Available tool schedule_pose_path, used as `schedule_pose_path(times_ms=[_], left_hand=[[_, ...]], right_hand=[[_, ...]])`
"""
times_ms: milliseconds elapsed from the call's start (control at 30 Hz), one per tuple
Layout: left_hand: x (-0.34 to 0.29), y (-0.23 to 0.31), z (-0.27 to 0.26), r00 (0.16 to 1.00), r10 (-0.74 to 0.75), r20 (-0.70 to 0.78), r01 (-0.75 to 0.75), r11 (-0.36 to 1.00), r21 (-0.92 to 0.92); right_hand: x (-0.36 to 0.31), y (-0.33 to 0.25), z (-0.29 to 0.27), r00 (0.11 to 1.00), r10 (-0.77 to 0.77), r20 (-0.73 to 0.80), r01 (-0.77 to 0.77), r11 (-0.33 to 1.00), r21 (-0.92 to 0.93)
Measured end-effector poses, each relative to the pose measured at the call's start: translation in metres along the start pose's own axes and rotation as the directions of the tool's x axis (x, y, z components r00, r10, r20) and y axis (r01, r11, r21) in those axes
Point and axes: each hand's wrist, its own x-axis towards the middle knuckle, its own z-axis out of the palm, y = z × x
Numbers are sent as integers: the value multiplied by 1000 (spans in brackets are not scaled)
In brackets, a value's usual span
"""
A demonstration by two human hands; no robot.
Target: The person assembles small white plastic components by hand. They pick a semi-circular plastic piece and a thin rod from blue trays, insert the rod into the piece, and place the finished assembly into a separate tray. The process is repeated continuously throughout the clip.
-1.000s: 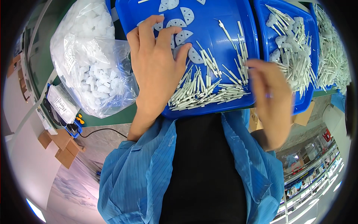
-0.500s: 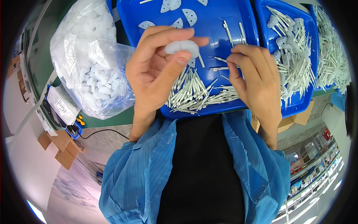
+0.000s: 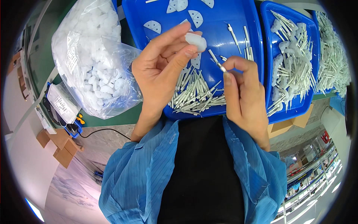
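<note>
Raised over the large blue tray, my left hand pinches a small white curved plastic piece between thumb and fingers. To its right, my right hand grips a thin white stick with a narrow metal part at thumb and forefinger; the stick slants up and left toward the plastic piece, apart from it. Below both hands, a pile of similar white sticks lies at the tray's near side. Several half-round white pieces with holes are spread over its far part.
At the left stands a clear plastic bag full of white pieces. A second blue tray on the right holds sticks joined to white pieces, with another heap beyond it. Cardboard boxes sit lower left.
My right hand has lifted from the tray with a stick and turned, moving nearer my body. My left hand has shifted slightly right, still holding the white piece, which is now tilted differently.
</note>
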Motion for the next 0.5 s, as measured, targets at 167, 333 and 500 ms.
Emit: schedule_pose_path(times_ms=[167, 333, 500], left_hand=[[-2, 0, 3, 999, 31, 20, -30, 999, -17], [-3, -2, 3, 995, 81, 50, -80, 997, -15], [-6, -3, 0, 987, 145, 65, -144, 990, -11]], right_hand=[[5, -6, 13, 978, -200, -60, 206, 970, 128], [12, -4, 25, 946, -263, -189, 252, 964, -84], [10, 2, 28, 919, -330, -215, 292, 937, -190]])
